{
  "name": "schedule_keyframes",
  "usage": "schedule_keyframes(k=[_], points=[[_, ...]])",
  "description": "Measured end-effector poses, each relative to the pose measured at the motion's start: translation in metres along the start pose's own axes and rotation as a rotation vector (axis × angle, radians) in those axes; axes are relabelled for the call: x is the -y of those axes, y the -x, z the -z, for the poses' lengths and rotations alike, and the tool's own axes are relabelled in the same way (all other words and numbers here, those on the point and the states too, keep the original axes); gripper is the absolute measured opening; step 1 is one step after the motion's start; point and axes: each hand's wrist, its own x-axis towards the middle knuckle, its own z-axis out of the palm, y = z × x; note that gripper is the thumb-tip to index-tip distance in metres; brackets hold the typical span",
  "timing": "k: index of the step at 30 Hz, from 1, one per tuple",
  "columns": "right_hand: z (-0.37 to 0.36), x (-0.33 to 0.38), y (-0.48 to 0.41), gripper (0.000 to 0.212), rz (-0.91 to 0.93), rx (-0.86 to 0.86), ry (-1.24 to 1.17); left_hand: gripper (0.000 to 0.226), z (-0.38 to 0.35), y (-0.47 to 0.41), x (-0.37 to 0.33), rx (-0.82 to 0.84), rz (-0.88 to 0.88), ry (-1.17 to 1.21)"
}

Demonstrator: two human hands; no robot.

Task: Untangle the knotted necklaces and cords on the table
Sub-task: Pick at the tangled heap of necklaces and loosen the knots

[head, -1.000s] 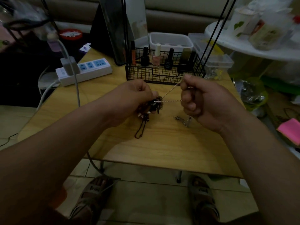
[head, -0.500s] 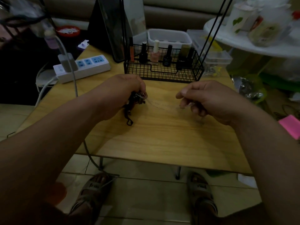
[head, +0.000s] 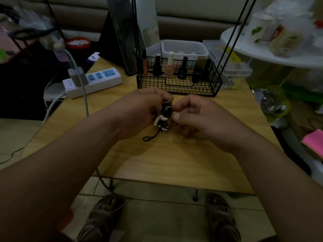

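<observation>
**Black cord and thin chain, bunched between two hands**

Black cord, metal links and a pale tooth-shaped pendant (head: pixel 159 120) make up the tangle (head: pixel 165 113), held just above the wooden table (head: pixel 174 163), in front of the wire basket (head: pixel 178 84). The left hand (head: pixel 138 110) curls its fingers round the tangle's left side. The right hand (head: pixel 197 117) pinches its right edge with thumb and fingertips. In this dim light, it is hard to tell which strand that pinch has caught. A loose cord loop (head: pixel 150 137) trails down onto the tabletop.

The bundle looks very light and wholly limp, so it probably offers no resistance of its own and any tension has to come from the two hands. The cord is likely soft and grippy. The chain is likely slick and thin, and hard tugging could kink it or tighten the knot. The best hold seems to be close to the knot, one strand at a time, with the pendant kept clear.
</observation>
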Motion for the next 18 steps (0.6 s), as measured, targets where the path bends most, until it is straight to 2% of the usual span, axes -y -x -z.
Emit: schedule_keyframes(k=[4, 7, 10, 12, 15, 18], points=[[-0.004, -0.004, -0.004, 0.028, 0.003, -0.043, -0.034, 0.037, -0.001, 0.001, 0.001, 0.013, -0.035, -0.072], [-0.004, -0.006, -0.007, 0.026, 0.030, -0.101, -0.028, 0.030, -0.002, 0.003, 0.001, -0.018, -0.081, -0.128], [-0.005, -0.010, -0.009, 0.026, 0.026, -0.127, -0.004, 0.016, -0.003, 0.004, 0.004, -0.126, -0.156, -0.413], [-0.005, -0.012, -0.010, 0.023, 0.019, -0.155, -0.016, 0.012, -0.005, 0.005, 0.006, -0.152, -0.173, -0.465], [-0.003, -0.011, -0.011, 0.017, 0.000, -0.168, -0.186, 0.016, -0.007, 0.007, 0.005, -0.126, -0.157, -0.355], [0.000, -0.008, -0.011, 0.017, -0.049, -0.160, -0.397, 0.018, -0.004, 0.009, 0.002, -0.075, -0.140, -0.388]])
